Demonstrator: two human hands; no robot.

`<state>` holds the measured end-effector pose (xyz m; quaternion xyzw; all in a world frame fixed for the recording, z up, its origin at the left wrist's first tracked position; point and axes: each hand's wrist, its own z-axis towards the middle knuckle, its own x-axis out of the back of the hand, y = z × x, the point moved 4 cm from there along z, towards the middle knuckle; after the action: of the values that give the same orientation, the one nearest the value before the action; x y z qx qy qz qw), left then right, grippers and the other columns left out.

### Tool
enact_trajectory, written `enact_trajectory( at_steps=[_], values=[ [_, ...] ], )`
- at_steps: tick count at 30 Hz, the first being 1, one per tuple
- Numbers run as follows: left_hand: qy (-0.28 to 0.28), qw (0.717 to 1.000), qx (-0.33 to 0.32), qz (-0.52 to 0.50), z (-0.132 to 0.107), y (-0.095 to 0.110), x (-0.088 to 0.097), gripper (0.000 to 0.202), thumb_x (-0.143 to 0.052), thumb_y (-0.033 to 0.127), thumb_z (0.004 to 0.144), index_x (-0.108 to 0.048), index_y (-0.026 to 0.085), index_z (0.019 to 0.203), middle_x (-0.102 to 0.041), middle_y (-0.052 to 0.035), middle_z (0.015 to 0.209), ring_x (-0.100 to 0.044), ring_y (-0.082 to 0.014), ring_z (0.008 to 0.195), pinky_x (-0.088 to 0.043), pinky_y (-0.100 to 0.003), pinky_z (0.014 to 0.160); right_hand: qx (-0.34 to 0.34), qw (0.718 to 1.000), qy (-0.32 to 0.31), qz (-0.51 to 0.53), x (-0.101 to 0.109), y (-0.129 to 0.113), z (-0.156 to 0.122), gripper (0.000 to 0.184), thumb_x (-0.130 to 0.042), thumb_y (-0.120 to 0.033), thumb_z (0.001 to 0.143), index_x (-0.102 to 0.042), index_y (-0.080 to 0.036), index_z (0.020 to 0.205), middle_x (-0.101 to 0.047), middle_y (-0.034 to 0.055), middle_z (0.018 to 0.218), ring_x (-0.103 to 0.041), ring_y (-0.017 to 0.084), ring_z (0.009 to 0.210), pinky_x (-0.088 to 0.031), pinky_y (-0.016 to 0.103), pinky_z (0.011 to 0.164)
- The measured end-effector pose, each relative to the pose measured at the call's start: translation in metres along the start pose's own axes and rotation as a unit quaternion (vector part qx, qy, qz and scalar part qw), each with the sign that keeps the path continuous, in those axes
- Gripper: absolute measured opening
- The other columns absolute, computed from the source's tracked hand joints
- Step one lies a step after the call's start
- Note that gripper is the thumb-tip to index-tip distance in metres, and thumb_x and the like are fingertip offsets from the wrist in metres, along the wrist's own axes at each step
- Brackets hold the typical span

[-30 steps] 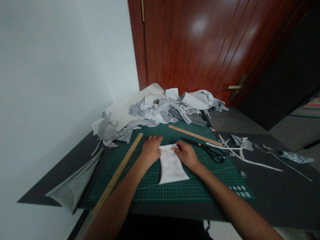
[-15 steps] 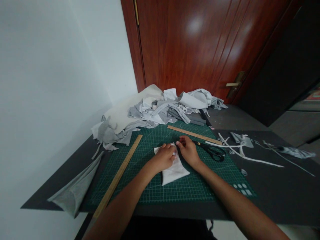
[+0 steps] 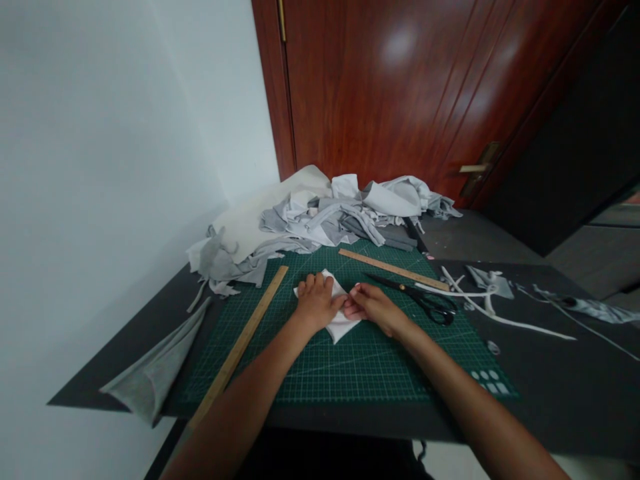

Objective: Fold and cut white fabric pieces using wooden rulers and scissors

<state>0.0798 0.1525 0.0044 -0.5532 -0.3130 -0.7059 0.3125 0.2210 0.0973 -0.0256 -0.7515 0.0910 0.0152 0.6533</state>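
A small piece of white cloth (image 3: 341,327) lies on the green cutting mat (image 3: 370,373), partly hidden under my hands. My left hand (image 3: 317,303) rests flat on its left part, fingers stretched forward and slightly apart. At the cloth's right edge my right hand (image 3: 373,307) has thumb and fingers pinched together, close by the left thumb. The pinched bit of cloth is mostly covered by the fingers. Black-handled scissors (image 3: 435,305) lie just right of my right hand, their blades pointing to the far left.
One wooden ruler (image 3: 245,337) lies on the mat's left side, another ruler (image 3: 390,268) across its far right. Grey and white fabric scraps (image 3: 320,223) pile up at the back. A grey cloth (image 3: 155,373) hangs over the left front edge. White strips (image 3: 520,327) lie at right.
The white cloth has been turned or folded and shows smaller, farther from the table's front edge. My left hand has flattened onto it; my right hand has closed in on its right edge.
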Motion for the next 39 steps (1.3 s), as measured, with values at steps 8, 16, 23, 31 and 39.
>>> enact_trajectory(
  at_steps=[8,16,23,31,39],
  values=[
    [-0.007,1.000,0.010,0.004,-0.001,0.003,0.000,0.061,-0.049,0.068,0.093,-0.058,0.014,0.120,-0.056,-0.0155,0.120,-0.048,-0.0347,0.116,-0.037,-0.047,0.096,0.125,0.979,0.051,-0.154,0.010,-0.012,0.000,0.033,-0.056,-0.053,0.090,-0.057,-0.022,0.080,-0.066,0.0012,0.068,-0.063,0.018,0.062,-0.053,0.032,0.064],
    [0.001,1.000,-0.010,0.005,0.003,-0.001,-0.003,0.055,-0.050,0.064,0.093,-0.057,0.016,0.119,-0.055,-0.0140,0.121,-0.048,-0.0332,0.114,-0.038,-0.046,0.095,0.168,0.964,-0.038,-0.203,0.008,-0.017,-0.002,0.027,-0.051,-0.046,0.095,-0.055,-0.022,0.083,-0.062,-0.0012,0.069,-0.060,0.016,0.064,-0.048,0.029,0.066],
    [0.013,0.998,-0.066,0.001,0.010,-0.010,-0.003,0.043,-0.048,0.055,0.098,-0.057,0.018,0.117,-0.055,-0.0115,0.120,-0.047,-0.0302,0.111,-0.039,-0.043,0.092,0.256,0.885,-0.101,-0.376,-0.018,-0.027,-0.025,0.017,-0.049,-0.025,0.099,-0.058,-0.021,0.084,-0.064,0.0015,0.081,-0.059,0.017,0.076,-0.045,0.029,0.073],
    [0.006,0.996,-0.088,-0.012,0.009,-0.008,-0.001,0.060,-0.053,0.070,0.090,-0.057,0.018,0.121,-0.055,-0.0123,0.122,-0.048,-0.0323,0.113,-0.039,-0.047,0.095,0.311,0.726,-0.262,-0.555,-0.063,-0.018,-0.065,0.010,-0.059,-0.025,0.096,-0.062,-0.019,0.088,-0.065,0.0041,0.087,-0.059,0.019,0.083,-0.043,0.033,0.083],
    [-0.029,0.994,-0.104,0.025,0.004,-0.004,-0.003,0.061,-0.055,0.055,0.094,-0.049,0.013,0.139,-0.051,-0.0189,0.137,-0.045,-0.0357,0.123,-0.035,-0.049,0.103,0.310,0.769,-0.171,-0.532,-0.057,-0.027,-0.059,0.022,-0.051,-0.028,0.101,-0.061,-0.017,0.086,-0.066,0.0058,0.087,-0.059,0.019,0.083,-0.043,0.031,0.079]
  ],
)
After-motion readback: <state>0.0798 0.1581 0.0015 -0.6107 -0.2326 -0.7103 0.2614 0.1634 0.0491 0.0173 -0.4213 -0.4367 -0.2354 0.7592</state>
